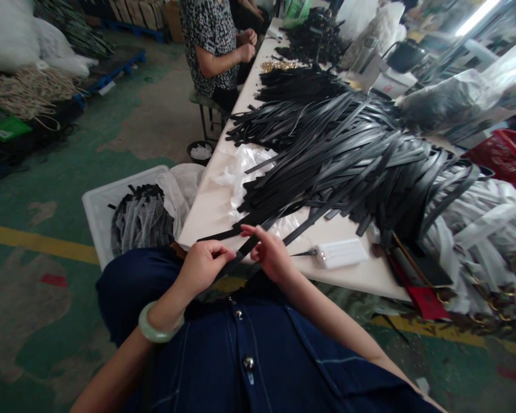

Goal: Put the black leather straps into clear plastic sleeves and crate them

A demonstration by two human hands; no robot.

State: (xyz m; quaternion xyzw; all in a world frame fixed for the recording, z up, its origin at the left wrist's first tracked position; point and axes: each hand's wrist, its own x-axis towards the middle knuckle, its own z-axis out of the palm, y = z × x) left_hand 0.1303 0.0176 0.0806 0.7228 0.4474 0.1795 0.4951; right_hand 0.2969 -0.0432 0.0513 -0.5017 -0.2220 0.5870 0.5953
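Note:
Between my hands, at the near edge of the table, runs a flat black strap (246, 246). My left hand (200, 267) is closed, pinching the strap between thumb and fingertips. On the other side my right hand (275, 257) grips the same strap, with its index finger stretched along it. Just beyond my hands lies a big heap of loose black straps (322, 155), their cut ends towards me. Part of the held strap below my fingers is hard to make out.
A white box with a cable (341, 253) sits right of my hands. Clear plastic wrap (249, 166) lies by the heap. On the floor at left stands a white bin (95, 215) of wrapped straps. Another person (208, 51) sits further along the table (210, 203).

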